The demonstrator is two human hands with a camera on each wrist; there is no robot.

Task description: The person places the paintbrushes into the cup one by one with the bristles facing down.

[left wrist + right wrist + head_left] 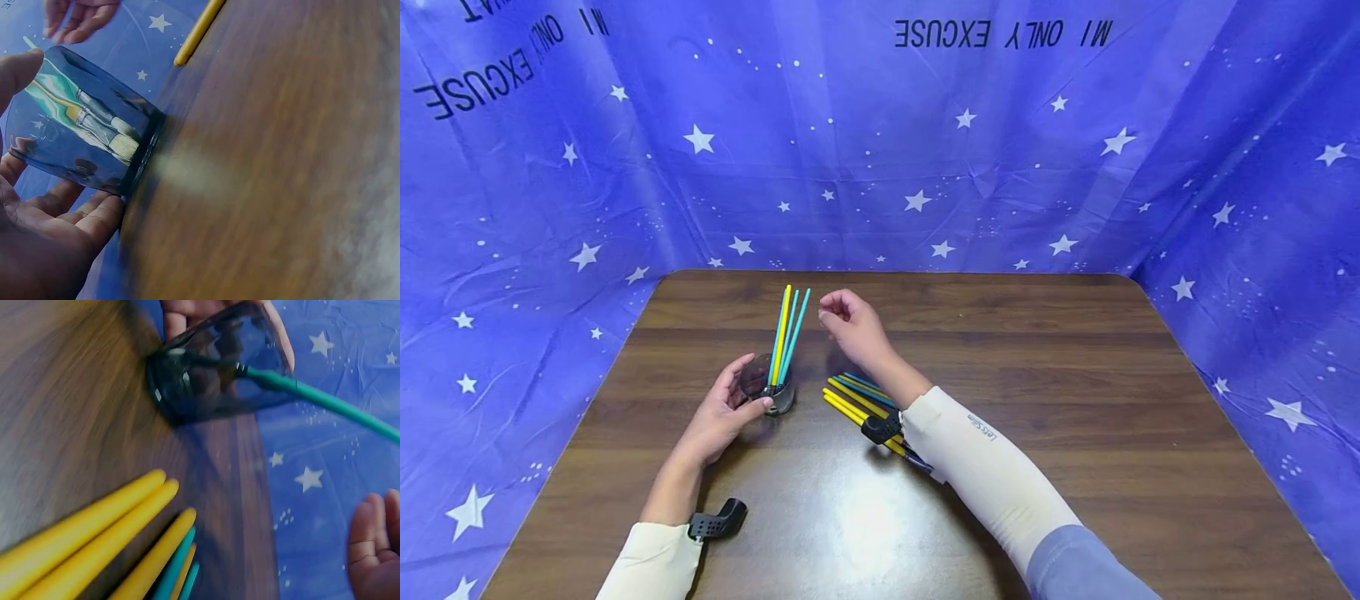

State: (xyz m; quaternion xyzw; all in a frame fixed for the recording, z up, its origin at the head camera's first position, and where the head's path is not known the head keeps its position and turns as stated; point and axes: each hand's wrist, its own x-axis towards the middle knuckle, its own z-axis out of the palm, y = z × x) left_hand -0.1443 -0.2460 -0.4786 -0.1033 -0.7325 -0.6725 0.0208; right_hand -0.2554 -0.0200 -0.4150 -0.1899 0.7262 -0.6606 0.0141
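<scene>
My left hand [722, 417] grips a clear, dark-tinted glass [784, 402] standing on the table, its thumb and fingers round the wall. Several paintbrushes [782, 333] lean inside it, turquoise and yellow handles up; the left wrist view shows their pale bristles [124, 147] near the bottom. Beyond the glass and to its right hovers my right hand [853, 329], fingers loosely bent, holding nothing. Under the right forearm lies a bunch of yellow and blue brushes [857, 397], partly hidden by the sleeve and wrist camera. Their yellow handles [94, 515] show in the right wrist view.
The brown wooden table [1075, 400] has rounded far corners. A blue curtain [880, 150] with white stars hangs behind it and along both sides. A black wrist camera [718, 519] sticks out from the left wrist, low over the tabletop.
</scene>
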